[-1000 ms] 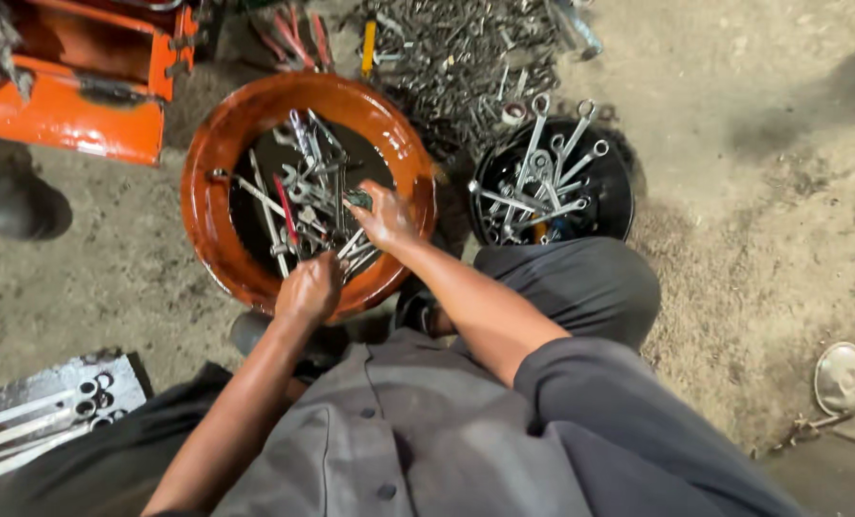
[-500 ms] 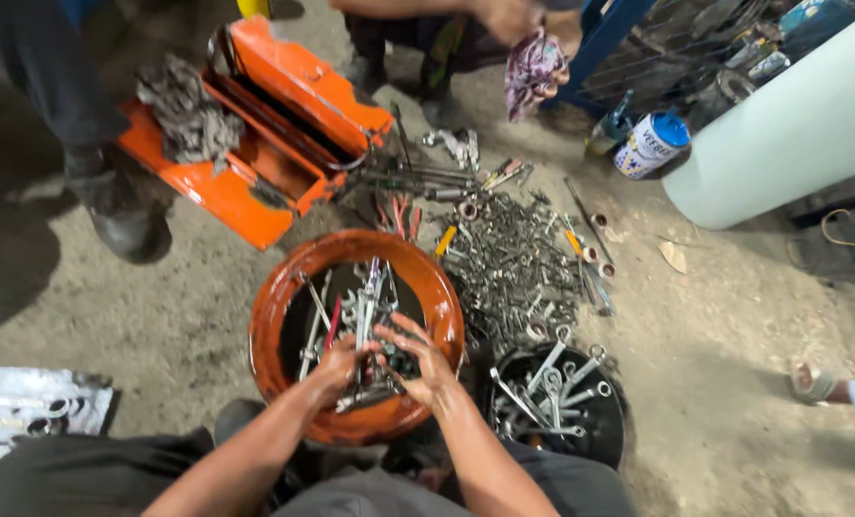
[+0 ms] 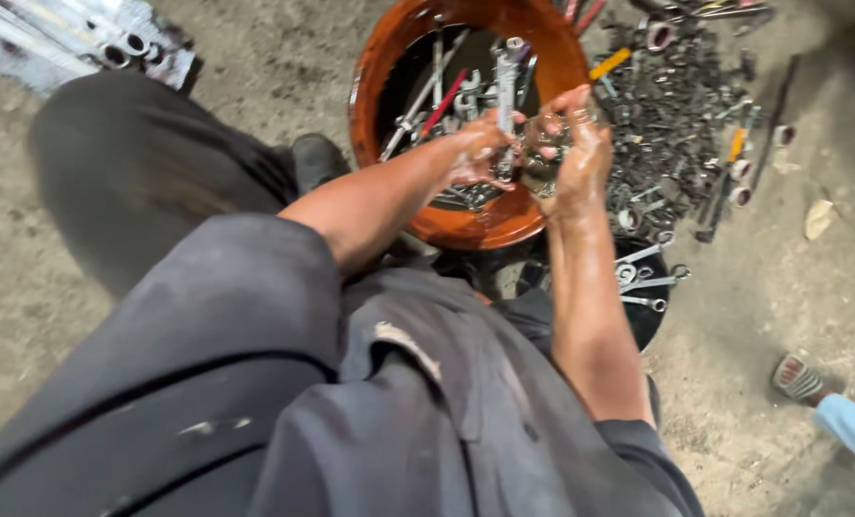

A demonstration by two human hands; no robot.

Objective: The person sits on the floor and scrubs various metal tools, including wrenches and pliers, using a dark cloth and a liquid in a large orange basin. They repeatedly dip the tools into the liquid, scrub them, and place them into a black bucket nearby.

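**Wet hands over a basin of steel wrenches**

The person's left hand (image 3: 473,153) is curled around the shaft of a long, silvery steel wrench (image 3: 507,96), its fingers pressed together in a closed grip, so the tool stands nearly upright above the round, rust-orange metal basin (image 3: 375,67). The right hand (image 3: 580,144) sits just beside it over the basin's near rim, glossy and wet, its fingers loosely bent and slightly apart, touching small metal pieces too blurred to name. Inside the dark hollow of the basin lie more slim chrome spanners and one red-handled tool (image 3: 444,101), crossed over each other. To the right, on the gritty concrete floor (image 3: 255,57), spreads a dull grey heap of sockets and small tools (image 3: 681,105). Nearer the person, a black round tub (image 3: 652,321) holds a few shiny ring spanners. A ribbed metal part (image 3: 111,43) lies at upper left. A sandalled foot (image 3: 797,376) of another person shows at right.
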